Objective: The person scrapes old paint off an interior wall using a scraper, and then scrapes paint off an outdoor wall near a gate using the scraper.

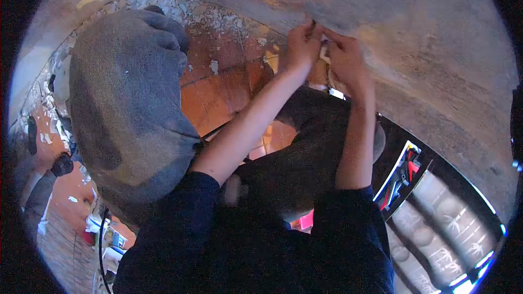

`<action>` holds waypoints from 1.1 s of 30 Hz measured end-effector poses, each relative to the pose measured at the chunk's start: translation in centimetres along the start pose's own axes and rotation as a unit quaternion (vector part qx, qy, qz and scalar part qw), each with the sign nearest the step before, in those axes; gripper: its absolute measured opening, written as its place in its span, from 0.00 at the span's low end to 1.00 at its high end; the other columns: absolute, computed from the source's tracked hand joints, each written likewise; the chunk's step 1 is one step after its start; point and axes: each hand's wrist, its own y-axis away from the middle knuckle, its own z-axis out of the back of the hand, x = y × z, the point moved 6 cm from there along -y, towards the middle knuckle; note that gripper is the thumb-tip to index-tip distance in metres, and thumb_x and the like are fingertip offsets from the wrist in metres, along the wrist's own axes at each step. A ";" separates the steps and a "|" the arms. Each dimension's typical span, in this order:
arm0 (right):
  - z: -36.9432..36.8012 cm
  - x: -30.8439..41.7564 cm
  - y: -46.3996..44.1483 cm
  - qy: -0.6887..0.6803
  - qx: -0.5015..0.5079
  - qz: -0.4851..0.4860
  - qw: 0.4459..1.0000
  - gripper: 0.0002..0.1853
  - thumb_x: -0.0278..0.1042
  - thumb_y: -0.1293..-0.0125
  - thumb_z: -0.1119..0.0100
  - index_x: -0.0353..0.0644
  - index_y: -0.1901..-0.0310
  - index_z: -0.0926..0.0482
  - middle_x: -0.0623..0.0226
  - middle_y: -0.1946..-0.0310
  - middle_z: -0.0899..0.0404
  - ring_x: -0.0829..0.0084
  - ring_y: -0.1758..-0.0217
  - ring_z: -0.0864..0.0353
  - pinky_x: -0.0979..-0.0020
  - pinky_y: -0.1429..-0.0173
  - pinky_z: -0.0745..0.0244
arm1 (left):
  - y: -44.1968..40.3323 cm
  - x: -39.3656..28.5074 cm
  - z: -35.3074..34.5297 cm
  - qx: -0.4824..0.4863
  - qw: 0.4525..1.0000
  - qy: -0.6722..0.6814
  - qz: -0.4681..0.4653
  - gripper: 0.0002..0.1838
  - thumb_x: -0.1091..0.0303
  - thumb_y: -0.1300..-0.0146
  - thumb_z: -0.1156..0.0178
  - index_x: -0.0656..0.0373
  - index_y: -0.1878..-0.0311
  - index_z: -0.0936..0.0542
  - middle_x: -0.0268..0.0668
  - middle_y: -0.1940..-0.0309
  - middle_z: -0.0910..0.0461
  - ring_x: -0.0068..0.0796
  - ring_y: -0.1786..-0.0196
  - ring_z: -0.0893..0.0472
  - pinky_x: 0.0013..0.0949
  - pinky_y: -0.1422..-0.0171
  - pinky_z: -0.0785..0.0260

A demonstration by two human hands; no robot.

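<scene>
Both of my hands are raised close together against the lower part of a worn, patchy wall (425, 38). My left hand (303, 43) is closed, with a small dark tip showing above its fingers; what it grips is too small to name. Right beside it, my right hand (346, 57) has its index finger stretched toward the left hand's fingers, and its other fingers are curled. A small pale spot shows between the two hands, too blurred to name. Paint flakes (212, 19) lie on the floor along the wall's foot, left of my hands.
My bent knees in grey trousers (128, 92) frame orange floor tiles (218, 100). At the right are a case of red and black tools (403, 177) and a bamboo-patterned surface (441, 228). Another person's hand (46, 158) is at the far left, near a black cable (102, 250).
</scene>
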 end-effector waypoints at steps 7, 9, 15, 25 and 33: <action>-1.1 -0.6 -0.9 -0.070 0.003 -0.057 0.996 0.21 0.34 0.43 0.54 0.48 0.47 0.23 0.45 0.62 0.21 0.53 0.57 0.20 0.61 0.53 0.27 | -1.1 2.2 0.0 -0.025 0.998 0.046 -0.044 0.11 0.70 0.35 0.49 0.71 0.59 0.26 0.43 0.74 0.22 0.24 0.71 0.24 0.31 0.68 0.32; -2.2 -0.3 -1.3 -0.054 -0.007 -0.005 0.999 0.21 0.32 0.41 0.55 0.46 0.46 0.24 0.57 0.70 0.24 0.67 0.71 0.27 0.67 0.67 0.33 | -1.6 1.9 0.8 -0.040 0.997 0.017 -0.066 0.10 0.70 0.35 0.49 0.70 0.60 0.26 0.43 0.75 0.22 0.24 0.71 0.24 0.31 0.68 0.32; -4.0 -0.4 -4.1 -0.034 0.001 0.046 0.998 0.21 0.34 0.43 0.53 0.52 0.47 0.23 0.44 0.63 0.21 0.50 0.59 0.20 0.59 0.53 0.27 | -1.8 0.8 1.8 -0.031 0.987 -0.158 -0.004 0.08 0.73 0.35 0.49 0.64 0.59 0.22 0.36 0.66 0.22 0.23 0.66 0.24 0.31 0.61 0.30; -5.2 0.3 -3.7 -0.079 -0.016 0.079 0.994 0.20 0.32 0.42 0.55 0.42 0.47 0.24 0.42 0.63 0.22 0.50 0.61 0.20 0.59 0.54 0.28 | -3.0 2.4 3.0 -0.081 0.991 -0.103 -0.037 0.07 0.75 0.42 0.49 0.70 0.66 0.25 0.50 0.73 0.21 0.36 0.67 0.21 0.38 0.63 0.33; -5.8 0.8 -3.9 -0.095 -0.010 0.012 0.995 0.18 0.33 0.41 0.53 0.41 0.50 0.22 0.41 0.61 0.22 0.47 0.57 0.21 0.58 0.52 0.28 | -3.8 3.5 3.6 -0.072 0.996 -0.055 0.012 0.08 0.76 0.41 0.51 0.69 0.64 0.24 0.48 0.71 0.20 0.35 0.65 0.20 0.38 0.61 0.31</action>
